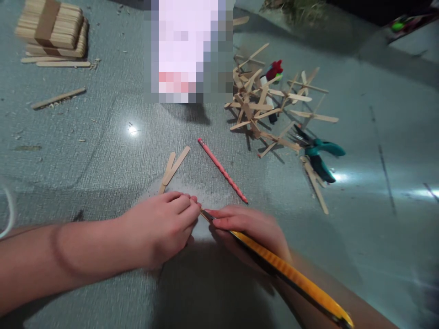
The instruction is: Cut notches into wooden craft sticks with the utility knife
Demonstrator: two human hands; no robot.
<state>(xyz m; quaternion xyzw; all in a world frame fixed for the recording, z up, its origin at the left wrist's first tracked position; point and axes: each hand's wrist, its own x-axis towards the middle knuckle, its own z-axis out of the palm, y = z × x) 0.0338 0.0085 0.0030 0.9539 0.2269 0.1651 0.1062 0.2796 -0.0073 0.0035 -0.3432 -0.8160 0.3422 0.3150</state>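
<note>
My left hand [168,226] is closed, fingertips pinched together at the middle of the table. Between its fingers a small pale tip of what looks like a craft stick [201,209] shows; the rest is hidden. My right hand [254,228] is wrapped round a yellow utility knife [291,274], its handle slanting toward the lower right. The dark blade points at my left fingertips and meets the pale tip there. Just beyond my left hand lie crossed loose craft sticks [175,167]. A pink pencil [222,170] rests diagonally above my right hand.
Banded bundles of craft sticks [65,27] sit at the far left, with a single stick [59,98] and shavings nearby. A spiky structure of joined sticks [254,107] stands at back right, beside teal-handled pliers [322,155]. A blurred-out pale object [185,45] is at the back.
</note>
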